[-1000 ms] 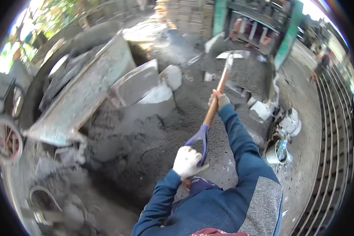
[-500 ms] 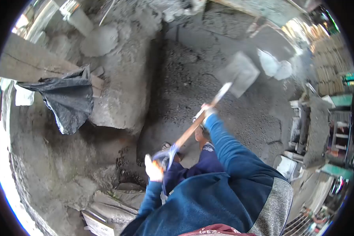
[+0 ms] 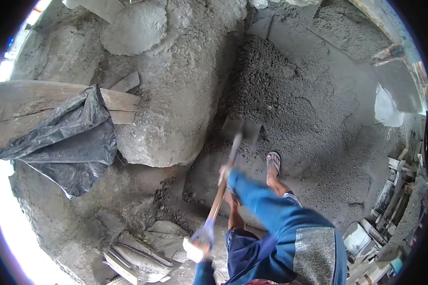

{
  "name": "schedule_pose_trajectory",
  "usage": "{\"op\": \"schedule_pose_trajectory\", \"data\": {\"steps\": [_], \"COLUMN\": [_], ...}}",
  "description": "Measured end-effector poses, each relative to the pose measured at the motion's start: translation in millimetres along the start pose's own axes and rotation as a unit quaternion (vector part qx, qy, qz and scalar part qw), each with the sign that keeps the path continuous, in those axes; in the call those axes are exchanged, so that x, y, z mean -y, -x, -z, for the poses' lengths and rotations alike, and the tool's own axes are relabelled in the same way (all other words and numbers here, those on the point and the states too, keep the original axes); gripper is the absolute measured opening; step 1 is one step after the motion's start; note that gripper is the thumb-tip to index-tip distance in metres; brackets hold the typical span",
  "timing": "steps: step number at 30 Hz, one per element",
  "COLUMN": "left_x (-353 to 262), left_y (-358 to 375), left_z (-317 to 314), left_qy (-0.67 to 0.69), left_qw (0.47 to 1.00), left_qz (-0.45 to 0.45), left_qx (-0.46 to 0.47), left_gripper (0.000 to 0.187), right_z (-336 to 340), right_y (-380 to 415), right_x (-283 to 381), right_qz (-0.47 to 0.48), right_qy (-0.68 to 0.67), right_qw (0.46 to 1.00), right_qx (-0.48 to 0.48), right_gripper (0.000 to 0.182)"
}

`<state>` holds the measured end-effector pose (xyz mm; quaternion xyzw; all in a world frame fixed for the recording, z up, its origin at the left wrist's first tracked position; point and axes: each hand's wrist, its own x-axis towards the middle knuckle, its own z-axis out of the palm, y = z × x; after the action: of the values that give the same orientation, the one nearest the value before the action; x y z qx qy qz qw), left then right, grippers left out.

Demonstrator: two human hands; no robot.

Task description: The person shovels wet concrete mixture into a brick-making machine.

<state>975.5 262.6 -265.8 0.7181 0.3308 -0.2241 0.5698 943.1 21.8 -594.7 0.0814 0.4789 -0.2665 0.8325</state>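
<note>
A shovel (image 3: 217,205) with a wooden shaft slants across the view. My left hand (image 3: 195,251), in a white glove, is closed on the grip at its near end. Farther up the shaft my right hand (image 3: 225,175) is wrapped around the wood, slightly blurred. The metal blade (image 3: 242,129) sits low against the near edge of a mound of dark, wet-looking gravelly mix (image 3: 266,76). Just right of the shaft my sandalled foot (image 3: 273,160) stands on the grey floor.
A thick concrete ledge (image 3: 176,104) rises left of the blade. Black plastic sheeting (image 3: 76,137) drapes over a wooden plank (image 3: 38,102). Folded sacks (image 3: 138,251) lie at lower left. Wood pieces (image 3: 394,194) are stacked at right, with a pale sheet (image 3: 386,107) beyond.
The shovel blade has swung from the upper right, where it was raised, down and left to the mound's near edge. Both hands stay on the shovel; the view has shifted.
</note>
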Motion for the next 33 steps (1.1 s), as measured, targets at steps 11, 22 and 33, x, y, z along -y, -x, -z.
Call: {"op": "schedule_pose_trajectory", "data": {"steps": [11,22,33], "left_x": [20.6,-46.3,8.5], "left_y": [-3.8,14.5,396.6], "left_z": [-55.8,-68.5,-387.5], "left_qy": [-0.047,-0.221,-0.224], "left_qw": [0.997,0.923,0.694], "left_qz": [0.054,0.128,-0.06], "left_qx": [0.027,0.286,0.682], "left_gripper": [0.052,0.068,0.06], "right_z": [8.7,87.6,110.4], "right_y": [-4.3,220.9,590.5], "right_x": [126.9,198.7,587.1], "right_qz": [-0.031,0.073,0.527], "right_qy": [0.077,-0.181,-0.312], "right_qw": [0.988,0.958,0.79], "right_qx": [-0.129,-0.21,-0.037], "right_gripper": [0.018,0.01,0.017]}}
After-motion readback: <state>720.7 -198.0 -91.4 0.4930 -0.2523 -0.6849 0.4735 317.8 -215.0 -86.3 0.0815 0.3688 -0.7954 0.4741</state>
